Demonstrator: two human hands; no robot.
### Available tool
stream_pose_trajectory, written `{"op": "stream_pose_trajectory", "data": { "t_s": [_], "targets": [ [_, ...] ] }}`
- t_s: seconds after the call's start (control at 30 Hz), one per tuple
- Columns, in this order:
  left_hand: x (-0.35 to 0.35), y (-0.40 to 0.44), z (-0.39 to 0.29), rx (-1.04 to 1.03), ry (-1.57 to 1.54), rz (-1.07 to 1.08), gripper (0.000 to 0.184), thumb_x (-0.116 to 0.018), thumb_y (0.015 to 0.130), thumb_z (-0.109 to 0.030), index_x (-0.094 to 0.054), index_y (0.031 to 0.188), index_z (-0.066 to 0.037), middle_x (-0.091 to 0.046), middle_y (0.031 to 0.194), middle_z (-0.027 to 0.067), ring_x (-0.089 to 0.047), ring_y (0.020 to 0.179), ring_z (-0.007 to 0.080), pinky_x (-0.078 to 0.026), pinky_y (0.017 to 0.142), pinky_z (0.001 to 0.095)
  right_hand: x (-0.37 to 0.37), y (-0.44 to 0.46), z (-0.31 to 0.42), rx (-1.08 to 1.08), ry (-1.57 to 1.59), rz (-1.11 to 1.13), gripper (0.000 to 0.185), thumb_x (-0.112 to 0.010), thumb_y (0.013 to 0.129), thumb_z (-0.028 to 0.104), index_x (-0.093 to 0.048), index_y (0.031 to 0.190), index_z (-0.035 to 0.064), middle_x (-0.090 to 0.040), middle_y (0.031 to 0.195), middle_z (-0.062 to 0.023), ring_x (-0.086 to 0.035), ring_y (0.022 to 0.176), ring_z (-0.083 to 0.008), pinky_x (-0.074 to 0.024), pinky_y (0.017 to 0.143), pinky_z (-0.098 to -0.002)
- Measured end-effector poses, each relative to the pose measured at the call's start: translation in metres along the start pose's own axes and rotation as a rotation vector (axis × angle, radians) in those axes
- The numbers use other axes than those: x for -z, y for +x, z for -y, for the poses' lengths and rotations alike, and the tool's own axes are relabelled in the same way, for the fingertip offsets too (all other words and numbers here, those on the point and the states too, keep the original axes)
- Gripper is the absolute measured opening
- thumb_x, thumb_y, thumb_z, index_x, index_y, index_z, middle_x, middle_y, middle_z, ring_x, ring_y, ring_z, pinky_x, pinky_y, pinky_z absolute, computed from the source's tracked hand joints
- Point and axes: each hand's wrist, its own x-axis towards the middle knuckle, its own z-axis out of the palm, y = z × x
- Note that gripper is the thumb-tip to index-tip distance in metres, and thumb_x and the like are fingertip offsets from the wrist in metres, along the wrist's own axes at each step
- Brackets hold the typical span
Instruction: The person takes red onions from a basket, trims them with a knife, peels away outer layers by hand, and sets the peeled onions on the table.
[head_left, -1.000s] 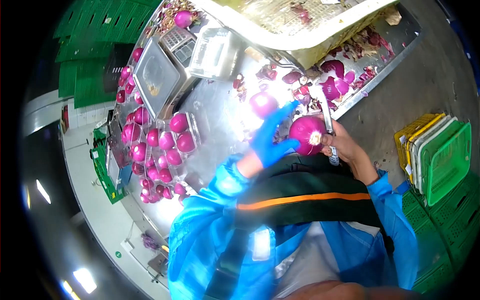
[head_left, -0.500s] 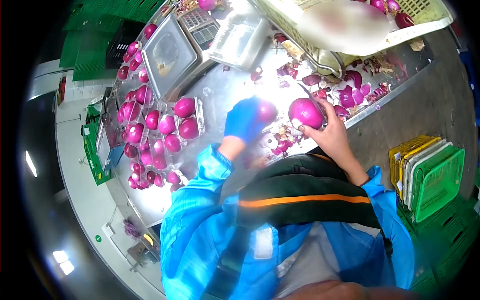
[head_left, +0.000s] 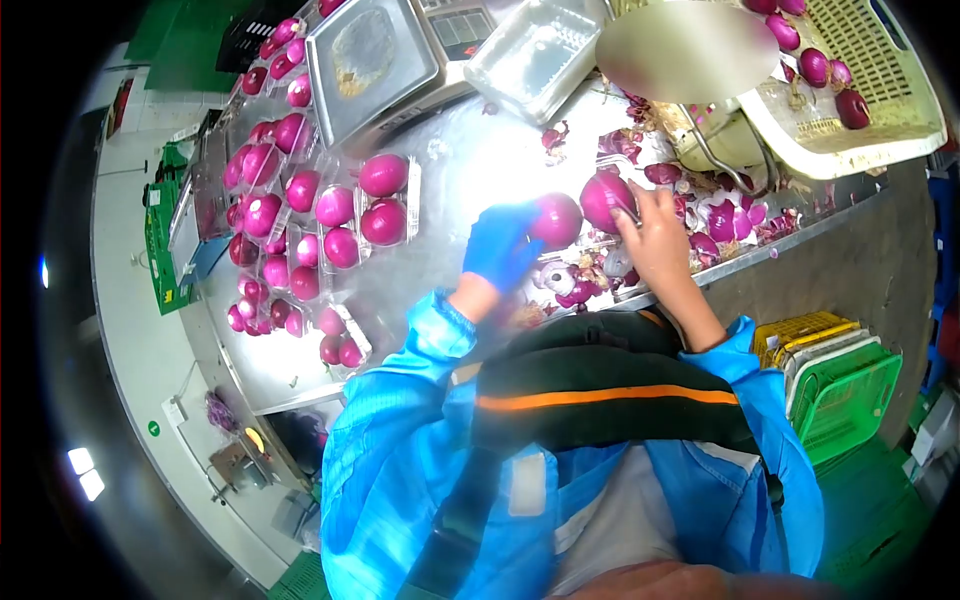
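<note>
My left hand (head_left: 500, 245), in a blue glove, is closed on a peeled red onion (head_left: 556, 221) above the metal table. Close beside it, my bare right hand (head_left: 660, 235) grips a second red onion (head_left: 606, 200), fingers on its right side. The two onions nearly touch. Below them lie onion skins and trimmed bits (head_left: 575, 285). Left of my left hand, peeled onions sit in clear plastic trays (head_left: 413, 200), two to a tray where I can make it out.
A scale with a metal pan (head_left: 375, 70) and a clear plastic tub (head_left: 535, 60) stand at the back. A cream basket (head_left: 850, 160) with several onions is at upper right, over scattered skins (head_left: 735, 220). Stacked crates (head_left: 845, 400) stand beyond the table's right edge.
My right hand has brought its onion closer to the one in my left hand, and its fingers now lie higher along the side. The camera view has shifted slightly.
</note>
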Motion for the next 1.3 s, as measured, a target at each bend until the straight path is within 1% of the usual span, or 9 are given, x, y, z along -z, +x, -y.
{"op": "stream_pose_trajectory", "data": {
  "t_s": [0.3, 0.43, 0.53, 0.67, 0.77, 0.87, 1.03, 1.13, 1.3],
  "targets": [
    [-0.029, 0.046, 0.051, 0.269, -0.505, 0.051, 0.042, -0.062, 0.098, -0.022, -0.057, 0.136, -0.006, -0.063, 0.128, 0.0108, -0.060, 0.114, 0.0177, -0.049, 0.098, 0.0325, -0.003, -0.009, -0.030, -0.151, 0.113, 0.092, 0.041, -0.064, 0.088, 0.021, -0.056, 0.120, -0.0023, -0.066, 0.097, -0.0272, -0.063, 0.094, -0.0442, -0.0505, 0.081, -0.0480],
    [-0.066, 0.059, 0.070, 0.379, -1.132, 0.079, 0.036, -0.063, 0.096, -0.018, -0.063, 0.130, -0.006, -0.067, 0.119, 0.0053, -0.062, 0.104, 0.0111, -0.052, 0.087, 0.0271, -0.020, -0.001, -0.050, -0.116, 0.342, 0.064, 0.040, -0.064, 0.087, 0.014, -0.058, 0.121, -0.0063, -0.071, 0.098, -0.0197, -0.068, 0.091, -0.0292, -0.0516, 0.083, -0.0392],
    [-0.097, 0.054, 0.104, -0.312, -0.321, -0.169, 0.038, -0.062, 0.090, -0.008, -0.064, 0.128, -0.016, -0.066, 0.126, 0.0062, -0.063, 0.116, 0.0275, -0.051, 0.099, 0.0347, -0.010, 0.003, -0.036, -0.131, 0.391, 0.079, 0.027, -0.062, 0.085, 0.008, -0.063, 0.109, -0.0051, -0.068, 0.088, -0.0102, -0.061, 0.079, -0.0161, -0.0498, 0.073, -0.0319],
    [-0.029, 0.019, 0.063, -0.121, -0.200, -0.049, 0.044, -0.070, 0.081, -0.008, -0.066, 0.124, -0.018, -0.064, 0.125, 0.0091, -0.064, 0.112, 0.0292, -0.054, 0.096, 0.0388, 0.017, 0.008, -0.004, -0.169, 0.299, 0.115, 0.030, -0.061, 0.088, 0.006, -0.063, 0.115, -0.0040, -0.068, 0.088, -0.0088, -0.062, 0.077, -0.0162, -0.0496, 0.070, -0.0322],
    [0.006, -0.012, 0.054, 0.569, -1.774, -0.160, 0.049, -0.077, 0.078, -0.007, -0.065, 0.125, -0.012, -0.065, 0.122, 0.0119, -0.064, 0.110, 0.0312, -0.054, 0.094, 0.0409, 0.024, 0.011, 0.051, -0.091, 0.509, 0.143, 0.028, -0.061, 0.092, 0.008, -0.063, 0.119, 0.0007, -0.060, 0.079, 0.0010, -0.048, 0.059, -0.0054, -0.0375, 0.051, -0.0240],
    [0.074, -0.049, 0.057, 0.007, -0.453, -0.479, 0.047, -0.078, 0.079, -0.010, -0.064, 0.124, -0.005, -0.066, 0.119, 0.0138, -0.065, 0.110, 0.0304, -0.055, 0.092, 0.0417, 0.009, 0.016, 0.091, 0.051, 0.593, 0.246, 0.032, -0.061, 0.095, 0.010, -0.060, 0.126, 0.0011, -0.061, 0.085, 0.0000, -0.051, 0.068, -0.0071, -0.0421, 0.060, -0.0241],
    [0.173, -0.085, 0.099, 0.493, -1.577, -0.946, 0.023, -0.059, 0.095, -0.013, -0.067, 0.115, -0.004, -0.070, 0.105, 0.0051, -0.067, 0.093, 0.0133, -0.055, 0.081, 0.0273, -0.034, 0.018, 0.121, 0.089, 0.595, 0.478, 0.035, -0.062, 0.095, 0.015, -0.058, 0.124, -0.0041, -0.063, 0.097, -0.0059, -0.055, 0.084, -0.0125, -0.0474, 0.075, -0.0293],
    [0.238, -0.103, 0.157, 0.487, -1.394, -1.176, 0.024, -0.061, 0.094, -0.017, -0.067, 0.115, -0.007, -0.067, 0.086, 0.0011, -0.063, 0.070, 0.0111, -0.049, 0.058, 0.0266, -0.059, 0.014, 0.122, 0.020, 0.552, 0.494, 0.032, -0.061, 0.094, 0.015, -0.059, 0.120, -0.0043, -0.063, 0.097, -0.0087, -0.057, 0.088, -0.0160, -0.0481, 0.080, -0.0317],
    [0.323, -0.151, 0.332, 0.575, -1.087, -1.429, 0.012, -0.062, 0.091, -0.022, -0.065, 0.084, -0.012, -0.053, 0.068, 0.0024, -0.050, 0.053, 0.0179, -0.040, 0.047, 0.0326, -0.092, 0.006, 0.122, 0.064, 0.441, 0.493, 0.026, -0.058, 0.097, 0.014, -0.061, 0.119, -0.0003, -0.053, 0.072, 0.0028, -0.046, 0.058, -0.0053, -0.0355, 0.051, -0.0225]
  ]
}}
